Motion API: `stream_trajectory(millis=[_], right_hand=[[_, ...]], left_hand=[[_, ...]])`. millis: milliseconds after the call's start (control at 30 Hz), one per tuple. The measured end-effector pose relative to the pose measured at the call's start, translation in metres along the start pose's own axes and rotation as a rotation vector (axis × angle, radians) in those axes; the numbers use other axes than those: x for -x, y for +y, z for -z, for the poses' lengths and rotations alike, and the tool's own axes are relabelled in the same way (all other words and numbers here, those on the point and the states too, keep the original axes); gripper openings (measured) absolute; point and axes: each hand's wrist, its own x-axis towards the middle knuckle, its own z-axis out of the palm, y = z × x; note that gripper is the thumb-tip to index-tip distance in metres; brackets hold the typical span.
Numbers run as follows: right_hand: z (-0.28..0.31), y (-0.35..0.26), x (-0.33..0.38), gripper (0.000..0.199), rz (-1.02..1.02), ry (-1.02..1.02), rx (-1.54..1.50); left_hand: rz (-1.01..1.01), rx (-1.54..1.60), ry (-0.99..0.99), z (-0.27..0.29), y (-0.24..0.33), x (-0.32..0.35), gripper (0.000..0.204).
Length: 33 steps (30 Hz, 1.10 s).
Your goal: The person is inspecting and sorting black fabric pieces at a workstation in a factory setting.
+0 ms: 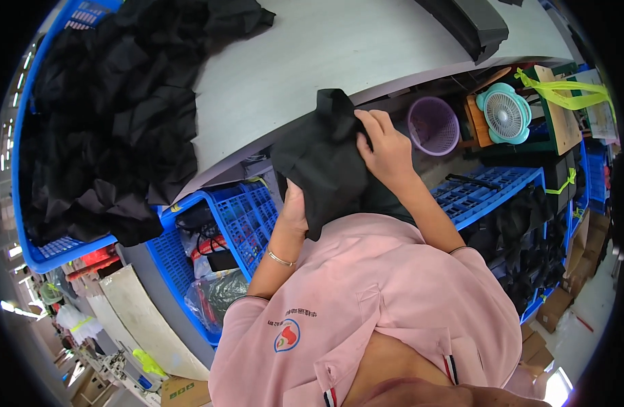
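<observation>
A limp piece of black fabric (329, 163) hangs between my two hands, just off the near edge of the white table (271, 74). My left hand (295, 203) grips its lower left side, with most of the fingers hidden behind the cloth. At the upper right edge, my right hand (388, 150) is closed with thumb and forefinger on the fabric. The top of the piece folds over near the table edge. To the left, a large heap of similar black fabric pieces (115, 115) fills a blue plastic basket (19, 169) and spills onto the tabletop.
A black folded strip (471, 27) lies at the table's far right. Below on the right stand a purple bin (433, 126), a teal fan (506, 114) and a blue crate (488, 193) beside more black fabric. Another blue basket (240, 214) with bagged items sits at lower left.
</observation>
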Motion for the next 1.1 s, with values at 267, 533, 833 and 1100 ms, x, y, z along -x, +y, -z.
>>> stream_trajectory(millis=[267,533,833,1100], right_hand=[[0.006,0.005,0.002,0.033,-0.410,-0.021,-0.310],[0.037,0.034,0.011,0.019,-0.288,-0.253,-0.911],[0.035,0.048,-0.107,0.035,-0.213,-0.121,-1.021],[-0.022,0.056,-0.068,0.019,-0.470,0.144,-0.762]], left_hand=[[0.043,-0.014,0.059,-0.010,0.002,0.015,0.082],[0.072,-0.001,0.189,0.014,0.015,0.009,0.075],[-0.544,-0.388,0.022,0.020,0.057,-0.072,0.042],[-0.552,-0.575,0.597,0.032,0.056,-0.057,0.038]])
